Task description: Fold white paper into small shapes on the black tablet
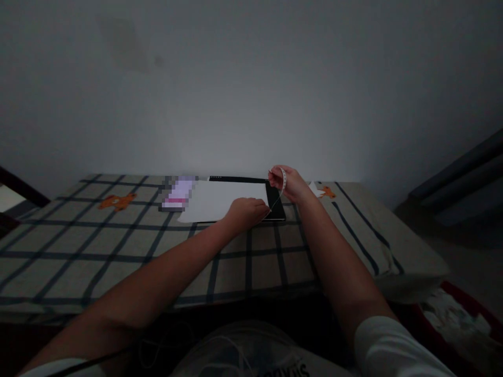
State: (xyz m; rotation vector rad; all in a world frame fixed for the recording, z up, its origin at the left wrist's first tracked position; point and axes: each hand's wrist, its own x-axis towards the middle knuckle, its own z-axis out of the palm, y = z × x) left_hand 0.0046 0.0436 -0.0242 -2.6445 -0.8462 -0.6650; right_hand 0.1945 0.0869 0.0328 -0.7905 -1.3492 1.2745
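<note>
Nearest on my feed is the white cable (231, 348) looping over the lap, with both bare forearms reaching out from white sleeves across the checked sheet (129, 246) that covers the bed. The left hand (249, 212) lies palm down at the near right edge of the white paper (220, 201), its fingers curled in and the tips pinched together on the lower end of the white strip (283, 180). Just beyond and to the right, the right hand (291, 184) is raised slightly and closed, with the strip's upper end wrapped over its fingers. The strip runs taut between the two hands, over the right end of the black board (276, 205) under the paper. Left of the paper lies a blurred pink-and-purple object (178, 195), and farther left is an orange bear print (118, 201). Behind everything is the bare grey wall (243, 89).
</note>
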